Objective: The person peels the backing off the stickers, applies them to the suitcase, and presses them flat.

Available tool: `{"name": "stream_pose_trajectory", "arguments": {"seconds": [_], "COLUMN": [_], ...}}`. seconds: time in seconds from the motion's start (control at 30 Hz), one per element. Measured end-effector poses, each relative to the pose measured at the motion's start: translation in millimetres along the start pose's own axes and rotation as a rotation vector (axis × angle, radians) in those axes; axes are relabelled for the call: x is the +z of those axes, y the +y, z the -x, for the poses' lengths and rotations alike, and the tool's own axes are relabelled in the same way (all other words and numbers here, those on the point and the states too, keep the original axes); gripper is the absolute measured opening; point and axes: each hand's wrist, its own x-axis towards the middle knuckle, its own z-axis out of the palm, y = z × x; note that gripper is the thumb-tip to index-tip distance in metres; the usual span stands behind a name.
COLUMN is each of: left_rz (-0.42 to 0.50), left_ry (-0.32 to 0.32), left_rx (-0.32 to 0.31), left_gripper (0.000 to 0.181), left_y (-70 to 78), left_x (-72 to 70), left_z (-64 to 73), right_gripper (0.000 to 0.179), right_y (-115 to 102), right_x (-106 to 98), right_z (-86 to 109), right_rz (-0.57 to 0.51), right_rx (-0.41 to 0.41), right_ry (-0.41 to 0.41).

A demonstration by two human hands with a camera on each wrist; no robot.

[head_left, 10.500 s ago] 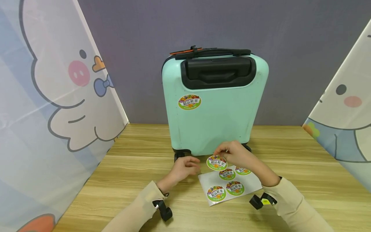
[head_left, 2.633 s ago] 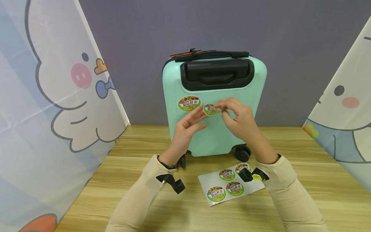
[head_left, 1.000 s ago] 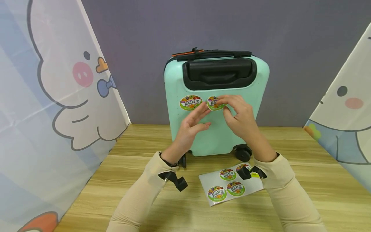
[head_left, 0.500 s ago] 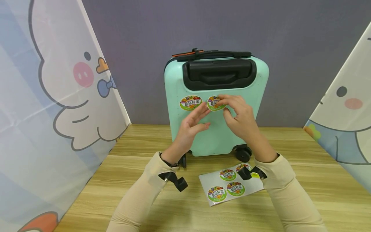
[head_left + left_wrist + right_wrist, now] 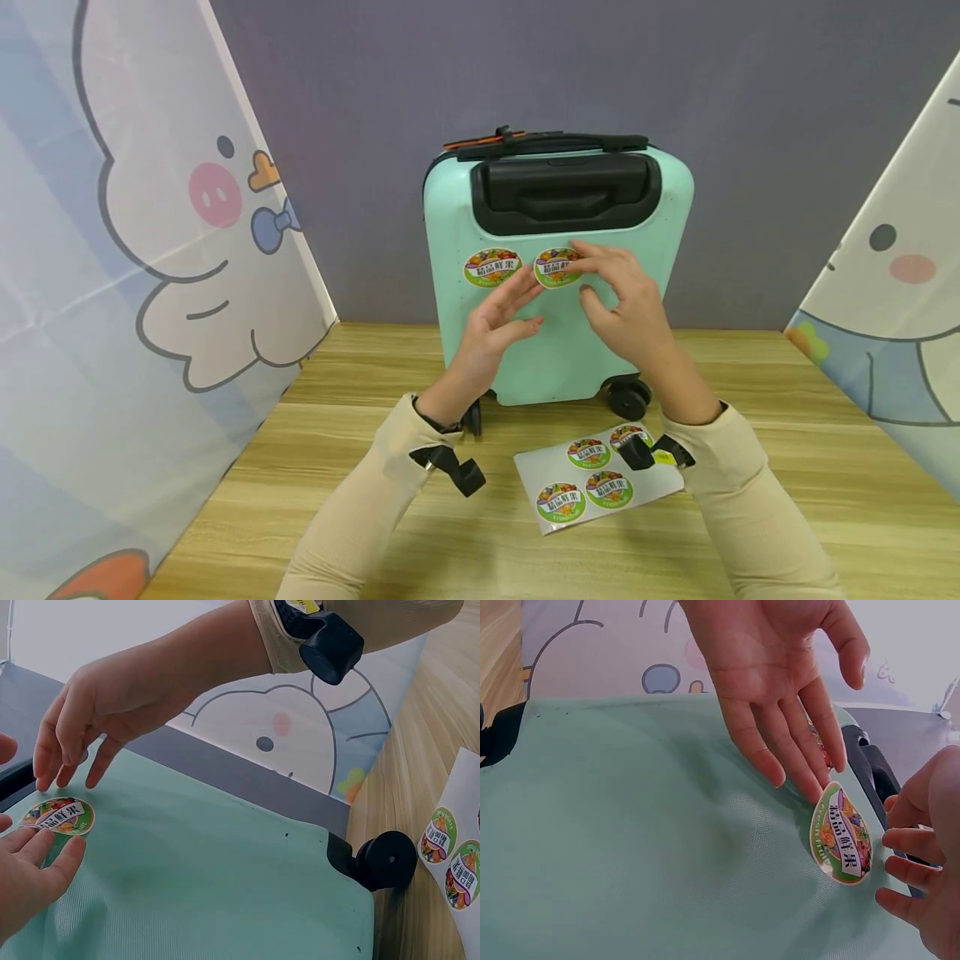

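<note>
A mint-green suitcase (image 5: 558, 358) stands upright with two oval fruit stickers on its front. The left sticker (image 5: 487, 268) lies flat. Beside it is a second sticker (image 5: 552, 273), against the shell in the left wrist view. My left hand (image 5: 480, 342) reaches up from below with straight fingers, fingertips at this sticker's lower left edge. On its other side my right hand (image 5: 626, 304) has loosely bent, spread fingers, overlapping the sticker's right edge in the head view. The right wrist view shows a gap between the right hand's fingers (image 5: 904, 904) and the sticker (image 5: 841, 836).
A white sticker sheet (image 5: 536, 467) with several more stickers lies on the wooden table (image 5: 360, 367) before the suitcase. Black wheels (image 5: 628, 398) sit under the suitcase, and a black handle (image 5: 566, 187) is recessed near its top. Cartoon-printed cloths (image 5: 202, 300) flank the table.
The right hand lifted a sticker over the sheet, then brought it to the suitcase beside the first. In the last half second its fingers have spread off the sticker; the left hand has stayed put.
</note>
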Motion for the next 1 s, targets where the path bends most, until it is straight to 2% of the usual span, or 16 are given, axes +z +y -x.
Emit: {"name": "stream_pose_trajectory", "arguments": {"seconds": [0.2, 0.33, 0.47, 0.6, 0.73, 1.0], "left_rz": [0.0, 0.001, 0.002, 0.002, 0.002, 0.009], "left_ry": [0.009, 0.011, 0.009, 0.009, 0.011, 0.009], "left_rx": [-0.005, 0.0, 0.005, 0.007, 0.008, 0.018], "left_gripper": [0.069, 0.069, 0.068, 0.068, 0.068, 0.068], "left_y": [0.1, -0.5, -0.9, -0.9, -1.4, -1.5], "left_x": [0.3, 0.1, -0.3, -0.6, -0.8, -0.8], "left_z": [1.0, 0.3, -0.6, -1.0, -1.1, -1.1], "right_gripper": [0.031, 0.03, 0.031, 0.032, 0.033, 0.034], "right_y": [1, 0, 0, -1, -1, 1], "right_x": [-1, -1, 1, 5, 10, 17], "right_z": [0.5, -0.1, 0.2, -0.2, 0.6, 2.7], "right_rz": [-0.126, -0.303, -0.493, -0.61, -0.651, -0.652], "right_rx": [0.024, 0.05, 0.11, 0.161, 0.178, 0.168], "right_ry": [0.08, 0.095, 0.101, 0.086, 0.068, 0.043]}}
